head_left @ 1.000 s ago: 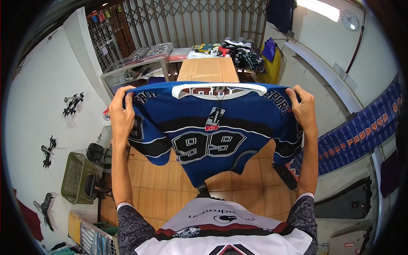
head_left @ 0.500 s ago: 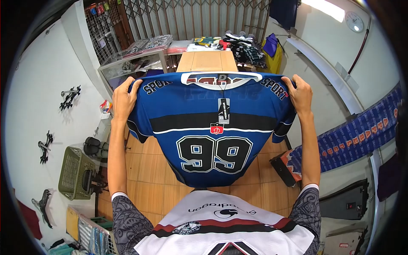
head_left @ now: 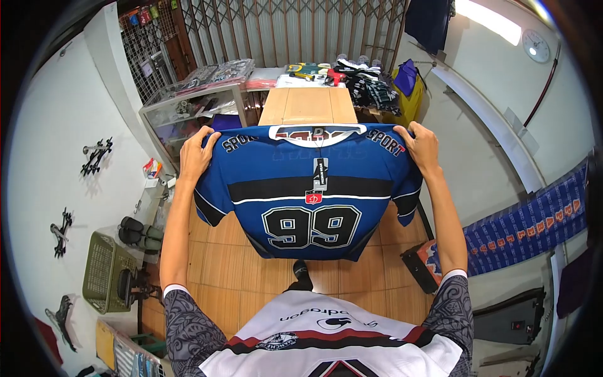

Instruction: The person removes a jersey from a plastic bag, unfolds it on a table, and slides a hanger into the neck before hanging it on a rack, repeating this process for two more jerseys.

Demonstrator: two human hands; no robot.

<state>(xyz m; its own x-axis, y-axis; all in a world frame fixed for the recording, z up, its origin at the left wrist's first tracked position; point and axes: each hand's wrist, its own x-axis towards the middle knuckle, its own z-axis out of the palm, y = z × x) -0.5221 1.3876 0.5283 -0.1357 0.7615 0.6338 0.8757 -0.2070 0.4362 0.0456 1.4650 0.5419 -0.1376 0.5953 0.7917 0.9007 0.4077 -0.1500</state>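
Observation:
A blue jersey [head_left: 301, 163] with a black band, white collar and the number 99 hangs spread out between my hands, its front facing me. My left hand [head_left: 196, 152] is closed on the shoulder at the left of the view. On the other shoulder, beside the "SPORT" lettering, my right hand [head_left: 419, 147] grips the cloth. A black and white tag [head_left: 320, 174] dangles from the collar above a small red badge. The jersey's lower part hangs over the tiled floor [head_left: 213, 276].
Beyond the jersey is a wooden box or table [head_left: 308, 105]. A glass case [head_left: 188, 119] stands at the left, and folded clothes [head_left: 370, 88] lie behind. A green basket [head_left: 103, 270] is at the left wall; a blue printed banner [head_left: 527, 232] hangs at the right.
Both hands have moved lower in the view and closer together, with the jersey still between them. A dark-shod foot now shows below the jersey. The surroundings have shifted slightly.

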